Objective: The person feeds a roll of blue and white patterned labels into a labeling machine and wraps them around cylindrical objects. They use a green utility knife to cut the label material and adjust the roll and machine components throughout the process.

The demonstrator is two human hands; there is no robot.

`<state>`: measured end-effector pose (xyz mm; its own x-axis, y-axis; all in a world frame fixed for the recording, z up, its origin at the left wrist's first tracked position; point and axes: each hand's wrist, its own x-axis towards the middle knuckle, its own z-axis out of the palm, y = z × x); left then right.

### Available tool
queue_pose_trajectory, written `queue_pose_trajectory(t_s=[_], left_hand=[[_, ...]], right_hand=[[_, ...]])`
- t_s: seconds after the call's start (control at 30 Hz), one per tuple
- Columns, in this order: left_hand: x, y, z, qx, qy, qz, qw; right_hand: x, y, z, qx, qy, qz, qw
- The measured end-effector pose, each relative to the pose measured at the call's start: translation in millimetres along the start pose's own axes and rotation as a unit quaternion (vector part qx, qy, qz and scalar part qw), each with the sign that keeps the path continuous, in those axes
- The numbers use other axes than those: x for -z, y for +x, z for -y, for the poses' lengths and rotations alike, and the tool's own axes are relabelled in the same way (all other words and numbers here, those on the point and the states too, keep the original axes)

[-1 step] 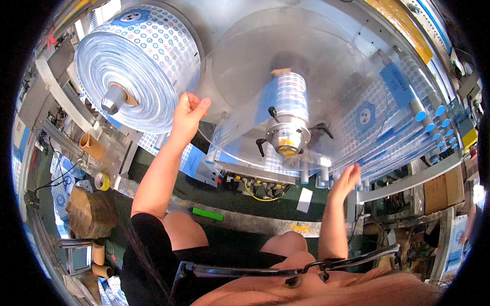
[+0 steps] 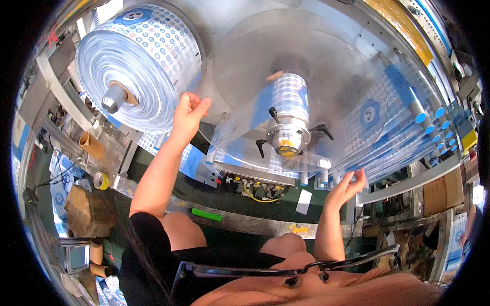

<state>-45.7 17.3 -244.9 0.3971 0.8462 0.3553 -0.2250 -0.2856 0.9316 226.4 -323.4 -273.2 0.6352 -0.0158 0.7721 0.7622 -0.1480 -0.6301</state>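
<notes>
My left hand (image 2: 190, 116) is raised with loosely curled fingers, thumb apart, and nothing visible in it. It is between a large roll of blue-and-white printed film (image 2: 127, 76) and the rim of a clear round disc (image 2: 229, 61); whether it touches either is unclear. Behind the disc, printed film is wound on a narrow core (image 2: 291, 97). A metal hub (image 2: 288, 136) with black lever handles sits at the disc's centre. My right hand (image 2: 347, 189), fingers bent and thumb apart, is just below the slanting film web (image 2: 368, 115) near the rollers' ends, apparently holding nothing.
Blue-ended rollers (image 2: 420, 118) carry the film on the right, above a metal frame rail (image 2: 413, 182). Below the disc are a cabled valve block (image 2: 255, 187) and a green bar (image 2: 206, 214). Cardboard cores (image 2: 92, 146) and a yellow tape roll (image 2: 101, 180) are at left.
My right hand has dropped slightly and its fingers have bent, the thumb parting from them. The film's printed pattern has shifted on the web and rolls. My left hand stays in place.
</notes>
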Motion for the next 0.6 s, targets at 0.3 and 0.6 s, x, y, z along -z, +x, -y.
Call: queue_pose_trajectory(t_s=[0.3,0.6], left_hand=[[0,2,-7,0.004,0.021,-0.028,0.999],[-1,4,-9,-0.009,0.102,-0.033,0.994]], right_hand=[[-91,49,208,0.416,-0.224,0.257,0.843],[-129,48,194,0.489,-0.212,0.273,0.801]])
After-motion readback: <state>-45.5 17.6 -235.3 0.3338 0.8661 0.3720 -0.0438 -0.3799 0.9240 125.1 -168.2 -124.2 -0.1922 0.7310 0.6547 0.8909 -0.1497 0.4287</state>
